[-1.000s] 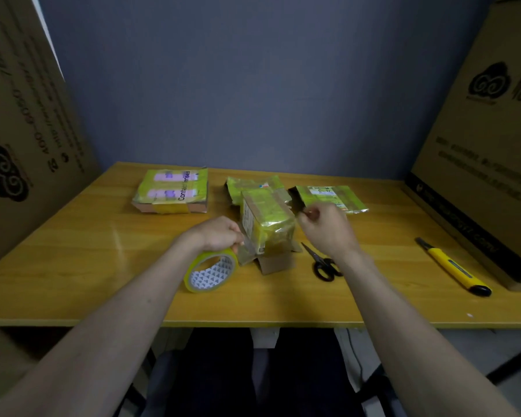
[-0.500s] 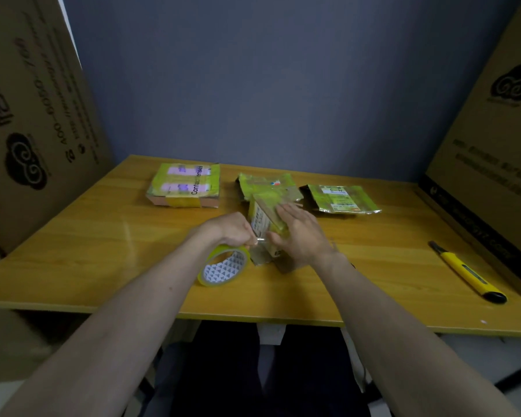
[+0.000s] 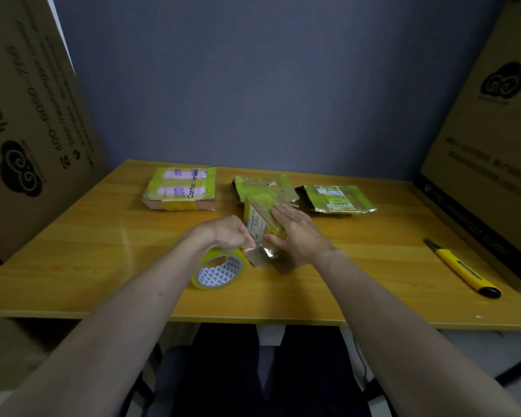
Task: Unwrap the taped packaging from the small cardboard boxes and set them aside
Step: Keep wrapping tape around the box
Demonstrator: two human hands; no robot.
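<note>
Pinching the tape roll [image 3: 217, 270] beside the upright taped box [image 3: 260, 219] mid-bench [image 3: 73, 251], the left hand [image 3: 227, 233] could tip the box if the flat, open right hand [image 3: 297, 233] eases its press.

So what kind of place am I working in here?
Probably a makeshift packing or parcel station: a wooden table walled in by large printed cartons, with taped yellow-green parcels, a tape roll and a yellow utility knife on it.
</note>
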